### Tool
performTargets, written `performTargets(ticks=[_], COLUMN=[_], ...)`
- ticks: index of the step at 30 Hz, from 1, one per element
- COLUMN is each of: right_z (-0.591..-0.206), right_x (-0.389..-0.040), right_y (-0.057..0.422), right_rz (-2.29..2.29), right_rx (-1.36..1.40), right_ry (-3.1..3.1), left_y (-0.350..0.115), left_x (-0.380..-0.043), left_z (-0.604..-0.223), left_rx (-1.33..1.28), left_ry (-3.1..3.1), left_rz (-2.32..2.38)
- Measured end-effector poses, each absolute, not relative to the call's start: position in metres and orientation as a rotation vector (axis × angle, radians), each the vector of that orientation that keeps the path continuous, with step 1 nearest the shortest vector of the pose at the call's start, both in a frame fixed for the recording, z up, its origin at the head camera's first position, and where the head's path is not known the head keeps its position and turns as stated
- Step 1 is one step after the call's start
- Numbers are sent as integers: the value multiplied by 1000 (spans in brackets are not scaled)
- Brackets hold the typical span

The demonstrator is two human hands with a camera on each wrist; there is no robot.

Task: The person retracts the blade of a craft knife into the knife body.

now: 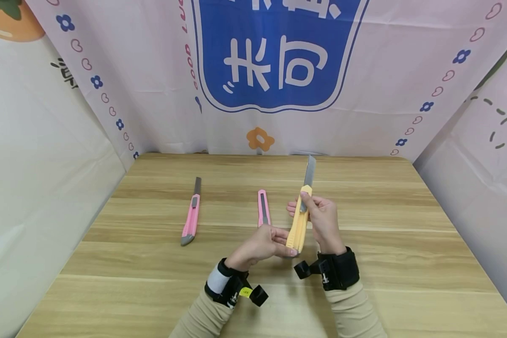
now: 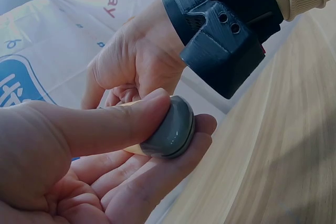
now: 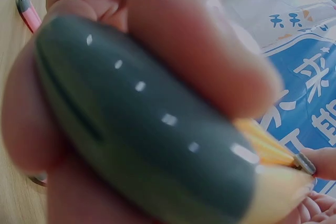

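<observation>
A yellow utility knife [image 1: 297,231] is held up over the table by both hands, its long blade [image 1: 310,170] out and pointing away from me. My left hand [image 1: 263,246] pinches its lower end; in the left wrist view the thumb lies on the dark grey end cap [image 2: 170,129], with fingers beneath. Higher up, my right hand [image 1: 326,221] grips the body, thumb at the grey slider [image 1: 303,207]. The right wrist view has the end cap [image 3: 142,114] large and blurred between the left hand's thumb and fingers.
On the left of the wooden table [image 1: 152,263] lies a pink utility knife [image 1: 191,218] with its blade out. A second pink utility knife [image 1: 260,202] lies mid-table, its near end hidden by my left hand. A printed cloth [image 1: 160,112] hangs behind the table's far edge.
</observation>
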State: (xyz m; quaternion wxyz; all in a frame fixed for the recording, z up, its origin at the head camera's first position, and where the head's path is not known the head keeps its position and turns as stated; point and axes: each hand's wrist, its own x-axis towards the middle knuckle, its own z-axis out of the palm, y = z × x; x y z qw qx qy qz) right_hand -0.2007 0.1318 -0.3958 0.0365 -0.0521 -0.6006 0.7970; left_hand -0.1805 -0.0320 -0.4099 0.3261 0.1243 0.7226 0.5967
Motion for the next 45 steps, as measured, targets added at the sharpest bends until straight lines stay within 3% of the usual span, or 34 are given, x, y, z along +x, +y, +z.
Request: performTargets(ticks=[45], right_z=[-394], right_x=[-202], right_y=[127], right_rz=[2474], right_rx=[-254], right_ry=[-1963], left_y=[-36], left_x=[-184], left_z=[-411], left_rx=[332], left_ry=[1891], left_rz=[1582])
